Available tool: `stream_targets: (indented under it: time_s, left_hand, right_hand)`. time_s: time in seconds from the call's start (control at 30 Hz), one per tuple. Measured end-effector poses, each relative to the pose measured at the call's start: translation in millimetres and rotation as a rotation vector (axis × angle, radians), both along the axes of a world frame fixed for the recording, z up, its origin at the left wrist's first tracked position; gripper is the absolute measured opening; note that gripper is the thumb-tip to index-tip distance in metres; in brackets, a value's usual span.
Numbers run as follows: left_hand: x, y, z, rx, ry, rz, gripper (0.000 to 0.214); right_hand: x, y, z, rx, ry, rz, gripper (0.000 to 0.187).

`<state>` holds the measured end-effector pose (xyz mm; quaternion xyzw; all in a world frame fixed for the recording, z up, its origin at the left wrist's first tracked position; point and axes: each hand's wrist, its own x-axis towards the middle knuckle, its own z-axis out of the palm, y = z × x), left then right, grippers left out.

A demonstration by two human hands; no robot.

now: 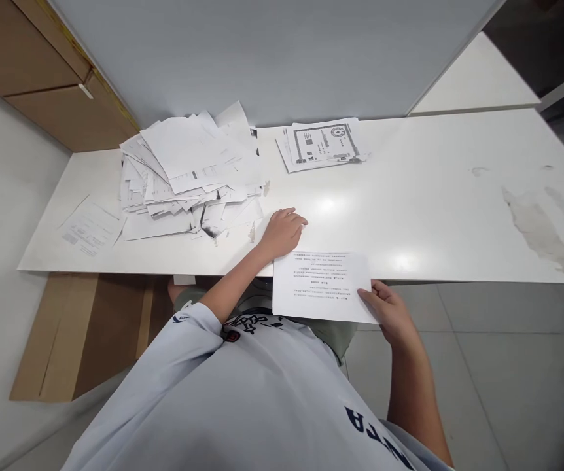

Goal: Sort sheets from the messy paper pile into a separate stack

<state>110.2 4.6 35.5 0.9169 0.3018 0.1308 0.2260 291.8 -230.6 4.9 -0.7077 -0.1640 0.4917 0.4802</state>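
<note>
Printed sheet (322,288) low and centre in the head view, overlapping the front edge of the white tabletop (424,170), its lower right corner pinched by the right hand (387,311). Left hand (282,232) at 11 o'clock from the sheet, palm down on the tabletop, fingers loosely curled, holding nothing; just beside the sheet's upper left corner, with contact impossible to make out. Lines of type on the sheet upside down and too small to read.

At 10 o'clock, a heaped pile of loose papers (188,170), its lower sheets mostly hidden by those on top. At 12 o'clock, a small stack topped by a certificate-like document (324,145) with a border and round emblem, its wording illegible. At 9 o'clock, a single printed form (91,227), also unreadable. Pale stains (540,229) on the tabletop at 3 o'clock. Dark lettering on the light T-shirt (223,399) upside down, partly cut off by the frame, and unreadable.
</note>
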Motion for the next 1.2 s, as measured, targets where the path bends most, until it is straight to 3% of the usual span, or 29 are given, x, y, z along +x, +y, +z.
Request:
stream_targets:
  time_s: [0.27,0.53,0.73,0.83,0.97,1.07,1.2]
  left_hand:
    - [5.6,-1.3,-4.7,0.033,-0.024,0.025,0.036]
    - [7.9,8.7,11.9,-0.073,0.106,0.021,0.034]
    - [-2.3,2.4,12.5,-0.065,0.102,0.038,0.032]
    - [-14.1,-1.2,14.3,-0.073,0.077,0.067,0.032]
    - [-23.5,-5.2,15.9,-0.068,0.041,0.087,0.032]
    - [-22.9,-8.1,11.8,-0.038,0.014,0.069,0.029]
    - [-21.8,-11.4,4.5,-0.071,-0.010,0.078,0.024]
  right_hand:
    - [-8.1,1.8,-0.7,0.012,0.011,-0.103,0.033]
    - [-8.8,-1.4,11.9,0.059,-0.062,-0.071,0.034]
    - [32.5,-15.4,28.8,0.039,-0.291,-0.017,0.034]
    - [60.6,-6.1,40.8,0.080,-0.406,-0.022,0.032]
    - [94.2,54.7,48.2,0.207,-0.478,-0.172,0.029]
    - [109.1,131.5,45.2,0.291,-0.511,-0.274,0.026]
    - [110.8,237.1,34.7,0.308,-0.562,-0.200,0.022]
